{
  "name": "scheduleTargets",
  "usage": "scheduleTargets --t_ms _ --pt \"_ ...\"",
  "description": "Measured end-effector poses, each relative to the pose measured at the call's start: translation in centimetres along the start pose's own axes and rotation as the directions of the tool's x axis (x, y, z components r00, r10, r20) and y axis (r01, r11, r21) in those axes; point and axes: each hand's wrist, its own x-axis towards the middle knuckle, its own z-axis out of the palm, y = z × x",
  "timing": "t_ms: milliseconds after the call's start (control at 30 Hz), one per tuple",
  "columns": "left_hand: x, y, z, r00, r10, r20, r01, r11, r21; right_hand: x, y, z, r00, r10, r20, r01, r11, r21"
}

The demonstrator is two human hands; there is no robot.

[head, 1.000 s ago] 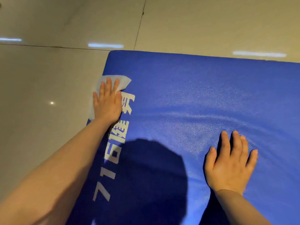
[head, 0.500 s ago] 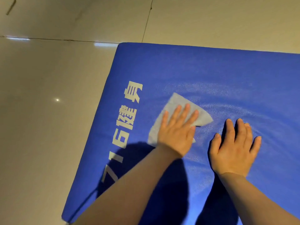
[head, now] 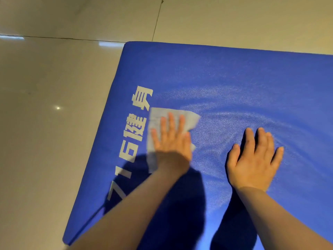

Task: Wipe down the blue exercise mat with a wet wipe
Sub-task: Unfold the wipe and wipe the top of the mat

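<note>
On the near-left part of the blue mat (head: pixel 225 83), just inboard of the white lettering (head: pixel 137 130): left hand (head: pixel 171 143) lies flat, fingers straight and slightly spread, pressing the wet wipe (head: pixel 156 120) onto the mat surface. No pinch or curl; the wipe is held by palm pressure only. It sticks out past the fingertips and to the left of the palm, its left edge overlapping the lettering.

Right hand (head: pixel 255 159) also flat on the mat, fingers straight and close together, holding nothing; looks like a brace. The two hands are side by side, apart, w/ bare mat between.

Key relation: the mat's left edge runs from near-left to far-right in view, the lettering parallel to it. Unwiped ground probably lies away from the left hand, toward the far edge, and right, beyond the right hand. Left hand is nearer the lettering and left edge; right hand is nearer the mat centre. A sweep rightward meets the right hand, so that hand likely has to shift first.

Mat look: deep blue, fine pebbled texture, faint curved sheen streaks around both hands, poss. moisture, can't confirm. It lies flat on glossy tiled floor (head: pixel 45 123). Wipe: pale, thin, rumpled at the right corner.
</note>
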Motion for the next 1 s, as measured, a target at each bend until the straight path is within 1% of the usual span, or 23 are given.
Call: scheduleTargets --t_ms 67,133,167,200,233,267,300,333,367,400,433,500,567,700,833,900,933,967,1000 --pt "-1.2 3.4 0.4 0.994 0.103 0.042 -0.101 0.993 -0.054 0.0 -0.1 0.0 1.0 0.001 -0.006 -0.001 1.0 -0.008" --pt "-1.2 5.0 -0.5 0.99 0.098 0.1 -0.082 0.985 -0.151 0.0 -0.1 0.1 1.0 -0.002 -0.013 0.002 1.0 -0.012" --pt "-1.1 5.0 -0.8 0.991 0.092 0.096 -0.067 0.968 -0.242 0.0 0.0 0.2 1.0 -0.004 -0.017 0.004 1.0 -0.017" --pt "-1.2 4.6 -1.5 0.991 0.101 0.086 -0.059 0.915 -0.399 0.0 0.0 0.2 1.0 -0.005 -0.02 0.005 1.0 -0.021" --pt "-1.3 3.9 -2.5 0.992 0.116 0.043 -0.074 0.837 -0.542 0.0 0.1 0.2 1.0 -0.007 -0.019 0.006 1.0 -0.022" --pt "-1.6 2.9 -3.6 0.992 0.125 -0.016 -0.108 0.778 -0.618 0.0 0.2 0.2 1.0 -0.007 -0.015 0.007 1.0 -0.022" --pt "-2.0 1.7 -4.2 0.986 0.142 -0.084 -0.164 0.778 -0.606 0.0 0.2 0.1 1.0 -0.006 -0.012 0.006 1.0 -0.022" --pt "-2.6 0.0 -4.3 0.974 0.17 -0.149 -0.224 0.818 -0.53 0.0 0.1 0.1 1.0 -0.005 -0.008 0.005 1.0 -0.023" --pt "-3.2 -2.0 -4.0 0.963 0.196 -0.186 -0.258 0.871 -0.419 0.0 0.2 0.1 1.0 -0.004 -0.003 0.004 1.0 -0.025" --pt "-3.9 -4.0 -3.6 0.962 0.199 -0.185 -0.248 0.924 -0.292 0.0 0.2 0.1 1.0 -0.004 -0.002 0.004 1.0 -0.026" --pt "-4.6 -5.6 -3.1 0.973 0.172 -0.156 -0.199 0.963 -0.18 0.0 0.2 0.1 1.0 -0.004 -0.001 0.004 1.0 -0.027" --pt "-5.7 -7.4 -2.0 0.991 0.103 -0.09 -0.108 0.993 -0.049 -0.1 0.2 0.1 1.0 -0.005 0.005 0.005 1.0 -0.023" --pt "-6.0 -7.7 -1.3 0.99 0.114 -0.077 -0.115 0.993 -0.002 0.0 0.1 0.1 1.0 -0.008 0.013 0.008 1.0 -0.019" --pt "-5.9 -7.9 -1.1 0.981 0.154 -0.118 -0.153 0.988 0.019 -0.2 0.2 -0.2 0.999 0.02 0.046 -0.019 1.0 -0.014" --pt "-5.8 -7.7 -1.2 0.988 0.14 -0.063 -0.138 0.99 0.041 0.6 -0.3 -1.5 0.994 0.025 0.106 -0.026 1.0 0.007" --pt "-5.5 -7.6 -1.4 0.992 0.121 -0.028 -0.12 0.991 0.059 1.1 -1.2 -3.0 0.994 0.038 0.104 -0.04 0.999 0.016" --pt "-5.5 -7.6 -1.4 0.993 0.115 -0.019 -0.113 0.991 0.07 1.1 -2.5 -3.8 0.997 -0.01 0.083 0.006 0.999 0.044" --pt "-5.5 -7.6 -1.4 0.994 0.111 -0.014 -0.109 0.991 0.079 0.6 -4.3 -4.4 0.99 -0.109 0.085 0.102 0.991 0.088" --pt "-5.6 -7.5 -1.5 0.994 0.113 -0.009 -0.111 0.99 0.081 -0.1 -6.4 -4.2 0.963 -0.24 0.12 0.225 0.966 0.127"
